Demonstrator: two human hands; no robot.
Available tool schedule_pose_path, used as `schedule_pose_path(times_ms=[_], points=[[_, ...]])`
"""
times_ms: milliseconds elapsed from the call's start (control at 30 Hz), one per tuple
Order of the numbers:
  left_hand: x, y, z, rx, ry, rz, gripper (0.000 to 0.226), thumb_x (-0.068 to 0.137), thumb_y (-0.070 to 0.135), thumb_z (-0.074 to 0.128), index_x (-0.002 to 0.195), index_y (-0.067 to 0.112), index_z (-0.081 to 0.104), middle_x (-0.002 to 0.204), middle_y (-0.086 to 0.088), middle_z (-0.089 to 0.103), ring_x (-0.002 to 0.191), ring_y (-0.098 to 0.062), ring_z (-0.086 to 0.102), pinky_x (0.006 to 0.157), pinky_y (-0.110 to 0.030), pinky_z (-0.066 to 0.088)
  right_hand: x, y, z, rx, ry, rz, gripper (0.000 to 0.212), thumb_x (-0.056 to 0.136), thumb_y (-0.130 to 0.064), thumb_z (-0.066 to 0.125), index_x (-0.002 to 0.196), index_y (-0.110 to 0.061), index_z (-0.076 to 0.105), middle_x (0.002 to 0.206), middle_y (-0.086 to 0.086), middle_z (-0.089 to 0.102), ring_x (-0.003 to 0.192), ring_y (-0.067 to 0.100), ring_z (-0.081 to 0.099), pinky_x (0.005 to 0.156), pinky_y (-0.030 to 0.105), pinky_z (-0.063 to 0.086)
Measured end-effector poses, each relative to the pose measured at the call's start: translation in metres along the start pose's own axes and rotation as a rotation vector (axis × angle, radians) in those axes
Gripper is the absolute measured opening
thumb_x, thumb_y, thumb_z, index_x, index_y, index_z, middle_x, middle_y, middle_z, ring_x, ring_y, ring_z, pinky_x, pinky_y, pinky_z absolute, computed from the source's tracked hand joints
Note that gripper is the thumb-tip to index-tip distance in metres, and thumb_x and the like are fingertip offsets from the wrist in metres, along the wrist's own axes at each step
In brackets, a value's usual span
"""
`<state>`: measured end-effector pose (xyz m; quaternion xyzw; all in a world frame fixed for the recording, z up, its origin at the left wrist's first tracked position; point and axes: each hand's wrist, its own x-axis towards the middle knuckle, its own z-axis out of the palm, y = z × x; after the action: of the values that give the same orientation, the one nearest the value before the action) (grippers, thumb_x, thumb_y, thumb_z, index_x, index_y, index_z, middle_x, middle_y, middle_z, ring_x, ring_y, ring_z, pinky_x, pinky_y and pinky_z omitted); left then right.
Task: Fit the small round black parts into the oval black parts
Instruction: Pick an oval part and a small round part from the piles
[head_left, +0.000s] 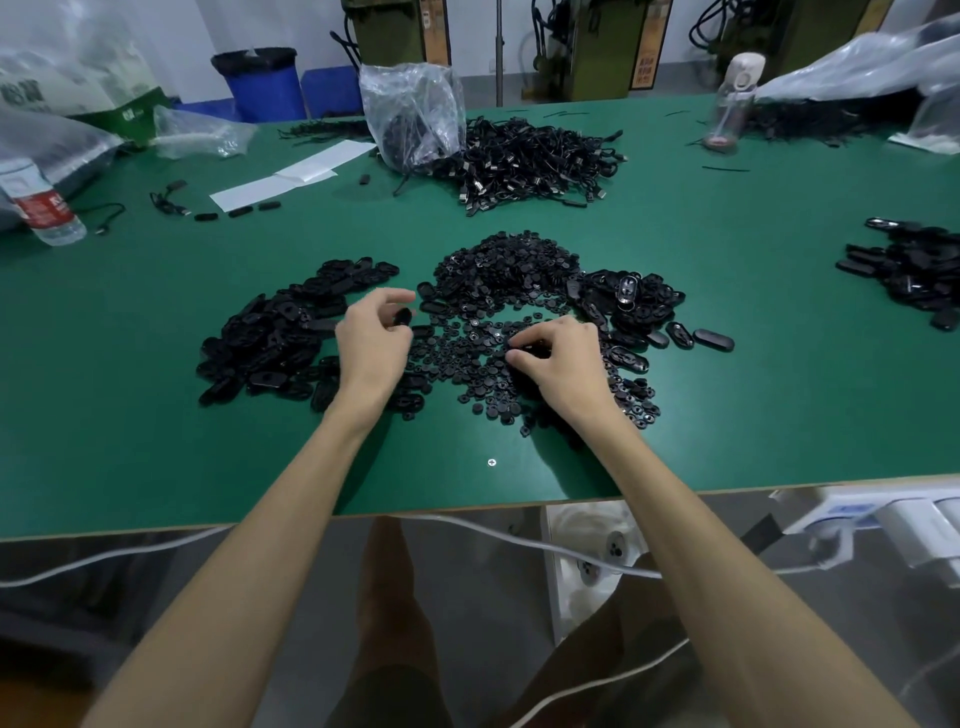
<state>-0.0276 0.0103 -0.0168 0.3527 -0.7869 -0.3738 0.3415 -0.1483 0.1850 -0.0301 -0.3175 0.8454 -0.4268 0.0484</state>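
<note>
Head view: left hand (374, 343) pinches an oval part (403, 317), its long axis unclear; right hand (563, 358) has curled fingers on the round parts (467, 353), grip unclear.

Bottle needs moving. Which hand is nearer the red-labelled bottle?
Left. The left hand is right of the red-labelled bottle and nearer the person; the right hand is farther right, on the round parts.

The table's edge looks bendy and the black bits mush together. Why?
Head view: the wide-angle lens bows the table's edge. Head view: the small round parts, black on black, merge; the oval part in the left hand shows little detail. Head view: glare whitens the plastic bag.
</note>
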Motion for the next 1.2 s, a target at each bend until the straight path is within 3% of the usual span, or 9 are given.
schedule_pose_path(times_ms=[100, 200, 300, 467, 700, 800, 967, 1100, 1200], points=[[-0.007, 0.013, 0.013, -0.325, -0.123, -0.147, 0.055, 0.086, -0.017, 0.05, 0.11, 0.022, 0.079, 0.096, 0.003, 0.062, 0.08, -0.008, 0.056, 0.078, -0.024, 0.055, 0.001, 0.001, 0.002, 0.001, 0.0, -0.011, 0.011, 0.094, -0.026, 0.075, 0.097, -0.016, 0.08, 0.096, -0.004, 0.063, 0.118, 0.029, 0.045, 0.093, 0.033, 0.036], [-0.016, 0.022, 0.023, -0.571, -0.213, -0.228, 0.053, 0.082, -0.021, 0.044, 0.102, 0.012, 0.08, 0.087, -0.002, 0.053, 0.073, -0.012, 0.053, 0.075, -0.026, 0.057, 0.004, 0.001, 0.002, 0.003, -0.012, -0.024, 0.012, 0.094, -0.024, 0.075, 0.094, -0.014, 0.079, 0.097, 0.001, 0.072, 0.113, 0.032, 0.055, 0.099, 0.041, 0.045], [-0.023, 0.026, 0.029, -0.751, -0.293, -0.266, 0.034, 0.092, -0.016, 0.048, 0.103, 0.001, 0.076, 0.084, -0.009, 0.066, 0.079, -0.017, 0.067, 0.076, -0.027, 0.059, 0.002, 0.003, 0.002, 0.071, 0.04, -0.062, 0.009, 0.096, -0.024, 0.072, 0.093, -0.016, 0.075, 0.094, 0.0, 0.072, 0.103, 0.031, 0.061, 0.094, 0.045, 0.049], [-0.031, 0.026, 0.039, -0.898, -0.381, -0.23, 0.023, 0.097, -0.011, 0.06, 0.116, -0.006, 0.071, 0.103, -0.021, 0.071, 0.101, -0.029, 0.076, 0.089, -0.029, 0.06, -0.003, 0.006, 0.0, 0.267, 0.162, -0.062, 0.006, 0.1, -0.021, 0.066, 0.095, -0.018, 0.068, 0.084, -0.008, 0.072, 0.083, 0.008, 0.067, 0.077, 0.024, 0.05], [-0.039, 0.021, 0.048, -0.871, -0.362, -0.131, 0.026, 0.092, -0.004, 0.072, 0.118, -0.004, 0.072, 0.106, -0.023, 0.076, 0.099, -0.033, 0.076, 0.085, -0.031, 0.062, -0.002, 0.007, -0.001, 0.334, 0.153, -0.066, 0.01, 0.099, -0.019, 0.066, 0.101, -0.015, 0.075, 0.084, -0.005, 0.073, 0.072, 0.0, 0.061, 0.07, 0.018, 0.047], [-0.041, 0.02, 0.049, -0.816, -0.358, -0.078, 0.022, 0.092, 0.0, 0.074, 0.114, -0.001, 0.074, 0.101, -0.02, 0.077, 0.092, -0.032, 0.077, 0.076, -0.032, 0.062, -0.003, 0.007, -0.003, 0.398, 0.151, -0.052, 0.012, 0.099, -0.02, 0.067, 0.101, -0.014, 0.077, 0.085, -0.004, 0.074, 0.075, 0.005, 0.063, 0.073, 0.023, 0.051], [-0.042, 0.019, 0.048, -0.798, -0.337, -0.054, 0.011, 0.095, 0.004, 0.073, 0.104, 0.008, 0.077, 0.09, -0.01, 0.075, 0.077, -0.023, 0.072, 0.063, -0.027, 0.058, -0.003, 0.008, -0.005, 0.495, 0.159, -0.016, 0.014, 0.099, -0.022, 0.068, 0.1, -0.013, 0.078, 0.075, -0.007, 0.07, 0.065, 0.006, 0.059, 0.063, 0.029, 0.051], [-0.041, 0.016, 0.048, -0.82, -0.344, -0.058, 0.013, 0.095, 0.0, 0.071, 0.107, 0.002, 0.074, 0.094, -0.014, 0.078, 0.091, -0.029, 0.078, 0.081, -0.027, 0.06, -0.004, 0.009, -0.005, 0.541, 0.157, -0.02, 0.011, 0.097, -0.02, 0.069, 0.099, -0.015, 0.079, 0.079, -0.001, 0.073, 0.069, 0.006, 0.06, 0.06, 0.021, 0.05], [-0.04, 0.014, 0.049, -0.808, -0.365, -0.064, 0.018, 0.092, 0.002, 0.075, 0.11, 0.003, 0.075, 0.103, -0.014, 0.079, 0.104, -0.027, 0.076, 0.091, -0.027, 0.058, -0.004, 0.009, -0.005, 0.571, 0.168, 0.003, 0.01, 0.097, -0.02, 0.07, 0.099, -0.017, 0.079, 0.086, 0.006, 0.075, 0.076, 0.009, 0.062, 0.066, 0.033, 0.057]])
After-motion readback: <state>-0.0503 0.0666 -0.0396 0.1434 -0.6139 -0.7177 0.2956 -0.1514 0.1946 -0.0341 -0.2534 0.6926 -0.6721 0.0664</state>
